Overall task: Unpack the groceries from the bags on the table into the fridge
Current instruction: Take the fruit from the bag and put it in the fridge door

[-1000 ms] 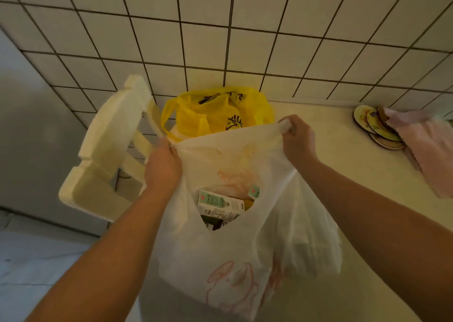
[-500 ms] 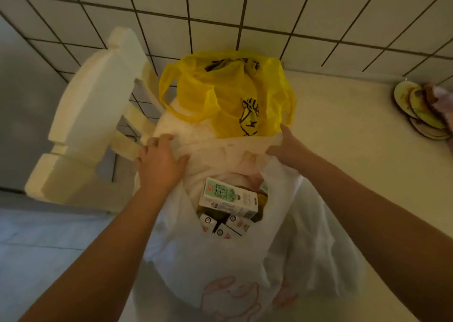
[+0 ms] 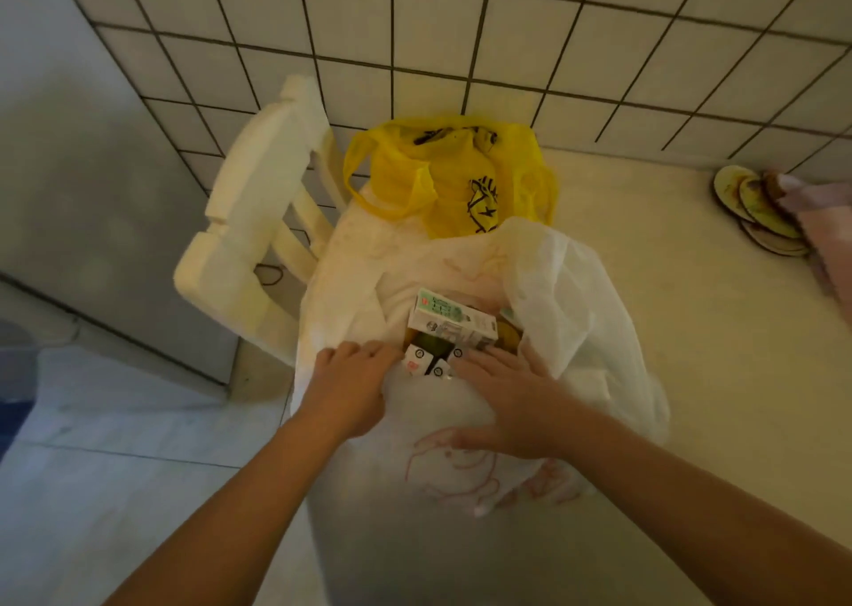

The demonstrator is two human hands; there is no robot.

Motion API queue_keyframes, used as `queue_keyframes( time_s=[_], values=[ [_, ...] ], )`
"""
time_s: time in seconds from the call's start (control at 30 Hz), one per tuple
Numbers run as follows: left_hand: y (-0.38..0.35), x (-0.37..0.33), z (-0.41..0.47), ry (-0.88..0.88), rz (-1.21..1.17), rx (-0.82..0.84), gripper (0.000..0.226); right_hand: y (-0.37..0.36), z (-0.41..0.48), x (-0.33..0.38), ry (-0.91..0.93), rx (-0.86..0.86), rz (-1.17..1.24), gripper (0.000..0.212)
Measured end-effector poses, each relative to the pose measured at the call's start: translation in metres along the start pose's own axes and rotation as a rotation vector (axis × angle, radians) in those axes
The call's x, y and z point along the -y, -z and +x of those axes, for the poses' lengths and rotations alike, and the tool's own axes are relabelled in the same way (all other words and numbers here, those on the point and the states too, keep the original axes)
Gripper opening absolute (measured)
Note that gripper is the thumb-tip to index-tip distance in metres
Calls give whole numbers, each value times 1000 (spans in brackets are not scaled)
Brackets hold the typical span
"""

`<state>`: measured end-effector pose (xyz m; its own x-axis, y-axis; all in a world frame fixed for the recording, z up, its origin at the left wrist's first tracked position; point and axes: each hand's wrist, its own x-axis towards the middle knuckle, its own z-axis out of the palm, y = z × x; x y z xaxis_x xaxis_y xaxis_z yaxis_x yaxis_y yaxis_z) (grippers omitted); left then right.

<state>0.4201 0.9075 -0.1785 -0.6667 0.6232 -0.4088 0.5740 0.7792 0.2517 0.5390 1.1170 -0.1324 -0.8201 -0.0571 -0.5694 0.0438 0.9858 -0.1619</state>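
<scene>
A white plastic bag (image 3: 567, 292) with a pink print stands open on the table edge. In its mouth lies a white-and-green carton (image 3: 454, 324), with small white cartons (image 3: 426, 366) and something yellow-green beneath it. My left hand (image 3: 352, 386) curls its fingers over the bag's near rim at the left of the opening. On the bag's front just right of the opening rests my right hand (image 3: 511, 402), its fingers stretched towards the cartons. A yellow bag (image 3: 452, 181) sits behind, against the tiled wall.
A white chair (image 3: 249, 218) stands left of the bags, close to the table (image 3: 691, 375). Round coasters (image 3: 756, 209) and a pink cloth (image 3: 825, 227) lie at the far right. A grey panel (image 3: 69, 167) rises at the left above pale floor tiles.
Both hands have left the bag's handles and come down to the near rim of the opening. The bag has slumped wider open, and the view has tilted downward.
</scene>
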Motion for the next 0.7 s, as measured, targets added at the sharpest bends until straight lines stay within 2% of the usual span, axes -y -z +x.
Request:
queue_keyframes(
  time_s=[0.07,0.2,0.4,0.5,0.7],
  values=[
    [-8,8,-5,13,59,-5,55,-7,-6,7,-29,17,-10,95],
    [-20,26,-12,62,107,-51,29,-11,-10,12,-114,-143,-64,58],
    [-33,34,-39,176,170,-33,31,-6,-29,17,-185,-281,-277,24],
    [-38,17,-55,171,200,-43,34,-2,-42,15,-164,-235,-260,21],
    [-52,-3,-78,17,103,-254,53,-21,-78,-19,41,-244,-173,26]
  ],
)
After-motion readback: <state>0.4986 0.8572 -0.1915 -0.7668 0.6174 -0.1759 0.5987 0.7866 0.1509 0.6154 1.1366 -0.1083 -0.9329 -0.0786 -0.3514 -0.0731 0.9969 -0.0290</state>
